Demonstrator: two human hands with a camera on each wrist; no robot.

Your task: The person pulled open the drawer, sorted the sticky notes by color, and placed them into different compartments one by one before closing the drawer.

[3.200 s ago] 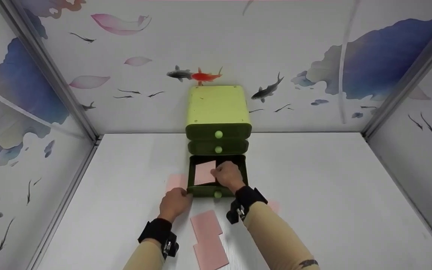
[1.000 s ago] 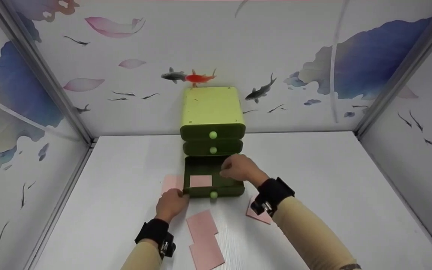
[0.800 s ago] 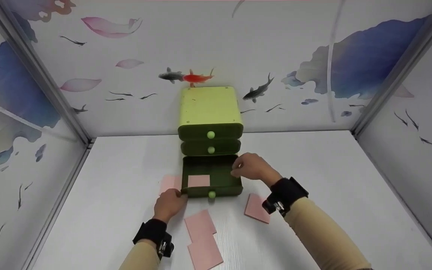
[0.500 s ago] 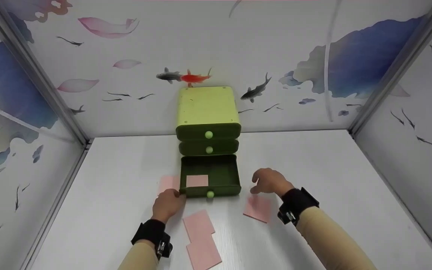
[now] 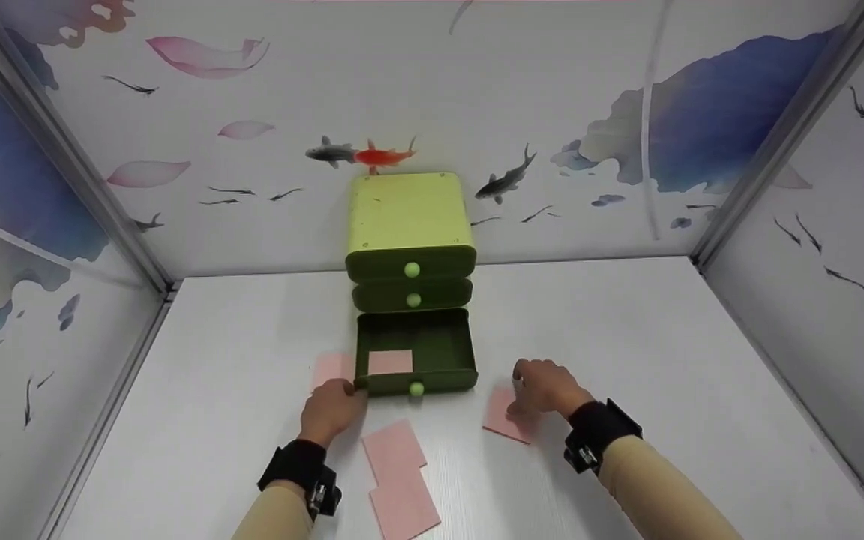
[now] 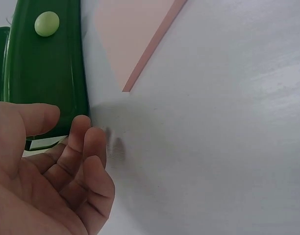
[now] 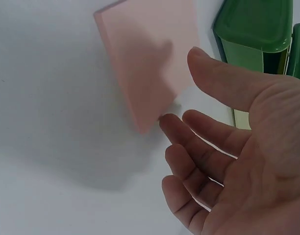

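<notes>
My left hand (image 5: pixel 332 411) holds the front left corner of the pulled-out bottom drawer (image 5: pixel 447 382). In the left wrist view the thumb (image 6: pixel 44 117) lies on the green drawer front and the fingers curl at its edge. Inside the drawer, toward its left, lies a pink sticky note pad (image 5: pixel 391 362). My right hand (image 5: pixel 550 388) is right of the drawer, over another pink sticky note pad (image 5: pixel 501 420) on the table. Seen from the right wrist, the thumb and loosely bent fingers are spread apart at that pad's (image 7: pixel 140 58) edge, with nothing between them.
The small green drawer cabinet (image 5: pixel 411 214) stands against the printed back wall, its middle drawer (image 5: pixel 387 296) partly out. Two pink pads (image 5: pixel 404 499) overlap on the white table in front. Another pink pad (image 5: pixel 331 367) lies left of the bottom drawer.
My right hand has left the drawer, where a pink pad now lies flat, and moved right and toward me over the pad on the table. The left hand has stayed at the drawer's corner.
</notes>
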